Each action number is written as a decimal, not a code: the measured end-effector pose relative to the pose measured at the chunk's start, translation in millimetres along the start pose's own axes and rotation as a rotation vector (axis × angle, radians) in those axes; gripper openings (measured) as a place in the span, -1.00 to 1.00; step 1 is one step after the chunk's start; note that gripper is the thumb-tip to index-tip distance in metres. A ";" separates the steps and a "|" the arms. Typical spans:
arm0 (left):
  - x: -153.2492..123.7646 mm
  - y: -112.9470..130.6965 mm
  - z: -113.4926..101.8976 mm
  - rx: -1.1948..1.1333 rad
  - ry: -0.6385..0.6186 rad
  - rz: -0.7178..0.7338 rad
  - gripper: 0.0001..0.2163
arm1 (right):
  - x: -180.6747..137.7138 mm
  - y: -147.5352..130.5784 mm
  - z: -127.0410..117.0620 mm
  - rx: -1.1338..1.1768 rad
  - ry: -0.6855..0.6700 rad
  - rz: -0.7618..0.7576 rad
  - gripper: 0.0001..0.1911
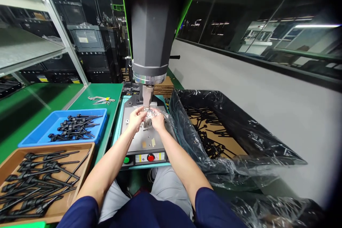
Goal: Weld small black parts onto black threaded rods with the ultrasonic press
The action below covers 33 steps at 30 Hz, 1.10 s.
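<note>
My left hand (136, 118) and my right hand (158, 121) meet on the grey machine plate (141, 141), just under the metal horn (148, 94) of the big press head (153, 32). Both are closed around a small clear crinkled plastic bag (152, 113) held between the fingertips. What is inside the bag is too small to make out. A small dark part lies on the plate just below my hands.
A blue tray (40, 131) and a brown tray (16, 160) of black rod-like parts sit at left on the green bench. A plastic-lined box (240, 139) with black parts stands at right. Green button (126, 160) and red button (150, 157) sit on the machine's front.
</note>
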<state>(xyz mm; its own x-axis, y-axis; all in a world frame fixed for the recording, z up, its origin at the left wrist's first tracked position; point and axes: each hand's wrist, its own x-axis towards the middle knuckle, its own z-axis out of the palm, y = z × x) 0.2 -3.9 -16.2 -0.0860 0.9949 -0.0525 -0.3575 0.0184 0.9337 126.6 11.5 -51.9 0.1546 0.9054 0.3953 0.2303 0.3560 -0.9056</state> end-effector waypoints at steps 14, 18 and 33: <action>2.6 -6.8 -5.6 0.018 0.012 -0.019 -0.41 | 31.6 6.3 11.1 0.184 -0.138 0.225 -0.76; 4.2 -9.5 -8.1 0.039 0.006 -0.015 -0.39 | 36.6 13.1 13.1 0.220 -0.138 0.231 -0.76; -11.5 -32.0 -27.9 0.049 -0.063 0.066 -0.05 | -8.2 62.0 3.0 0.483 -0.131 0.361 -0.32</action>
<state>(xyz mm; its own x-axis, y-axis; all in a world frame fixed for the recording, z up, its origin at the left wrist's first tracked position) -13.3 -18.7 -55.3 -0.0485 0.9983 0.0312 -0.3069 -0.0446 0.9507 136.8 26.8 -111.7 0.0155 0.9983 0.0568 -0.2803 0.0589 -0.9581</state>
